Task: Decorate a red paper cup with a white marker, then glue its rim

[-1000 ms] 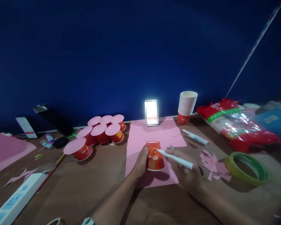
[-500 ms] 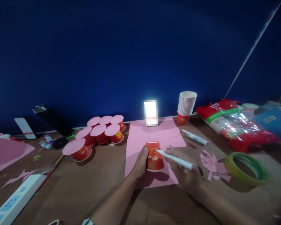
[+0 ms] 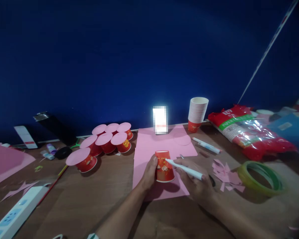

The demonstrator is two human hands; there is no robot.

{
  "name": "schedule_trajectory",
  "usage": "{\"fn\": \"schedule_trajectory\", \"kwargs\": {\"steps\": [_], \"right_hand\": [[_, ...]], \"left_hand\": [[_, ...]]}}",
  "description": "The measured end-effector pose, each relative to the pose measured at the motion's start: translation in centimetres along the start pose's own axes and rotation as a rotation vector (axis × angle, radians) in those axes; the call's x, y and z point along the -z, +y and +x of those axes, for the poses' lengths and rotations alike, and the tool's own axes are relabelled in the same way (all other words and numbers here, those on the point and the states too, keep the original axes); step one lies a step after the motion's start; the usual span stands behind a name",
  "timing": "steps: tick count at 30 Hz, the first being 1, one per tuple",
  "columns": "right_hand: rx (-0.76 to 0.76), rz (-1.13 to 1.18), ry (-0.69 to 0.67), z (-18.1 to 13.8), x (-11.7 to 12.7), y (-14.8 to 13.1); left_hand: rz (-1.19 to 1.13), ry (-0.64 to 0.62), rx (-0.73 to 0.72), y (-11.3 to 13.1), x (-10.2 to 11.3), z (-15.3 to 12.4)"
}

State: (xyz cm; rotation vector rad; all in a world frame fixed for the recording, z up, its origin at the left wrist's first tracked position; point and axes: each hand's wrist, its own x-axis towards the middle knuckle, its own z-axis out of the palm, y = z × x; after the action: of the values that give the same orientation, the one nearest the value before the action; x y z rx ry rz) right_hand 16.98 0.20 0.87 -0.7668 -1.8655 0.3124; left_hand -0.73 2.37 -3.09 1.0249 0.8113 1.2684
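Note:
My left hand (image 3: 149, 171) is closed on the left side of a red paper cup (image 3: 164, 172), which has gold print and is turned with its wide rim downward. The cup is over a pink paper sheet (image 3: 142, 166). In my right hand (image 3: 196, 186) is a white marker pen (image 3: 188, 170), its left end at the upper front of the cup; I cannot tell whether it touches. A thin metal tip (image 3: 181, 156) and a dark loop (image 3: 212, 180) show on either side of my right hand, their middle hidden.
Red cups topped with pink paper discs (image 3: 104, 138) stand at left. Behind are a lit phone (image 3: 160, 119) and a cup stack (image 3: 198, 111). Pens (image 3: 206, 146), paper scraps (image 3: 226, 176), a tape roll (image 3: 244, 176) and a red bag (image 3: 251, 132) lie right; a power strip (image 3: 20, 212) lies left.
The marker's rear end has dipped slightly to the left in my right hand. The whole view has shifted a little; my left hand still grips the cup.

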Motion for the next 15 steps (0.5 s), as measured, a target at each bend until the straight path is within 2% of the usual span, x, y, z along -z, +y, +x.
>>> {"fn": "schedule_trajectory", "kwargs": {"steps": [15], "right_hand": [[-0.012,-0.047,-0.018,-0.60,-0.07,0.45]], "left_hand": [[-0.042,0.008,0.050,0.11,-0.15,-0.11]]}}
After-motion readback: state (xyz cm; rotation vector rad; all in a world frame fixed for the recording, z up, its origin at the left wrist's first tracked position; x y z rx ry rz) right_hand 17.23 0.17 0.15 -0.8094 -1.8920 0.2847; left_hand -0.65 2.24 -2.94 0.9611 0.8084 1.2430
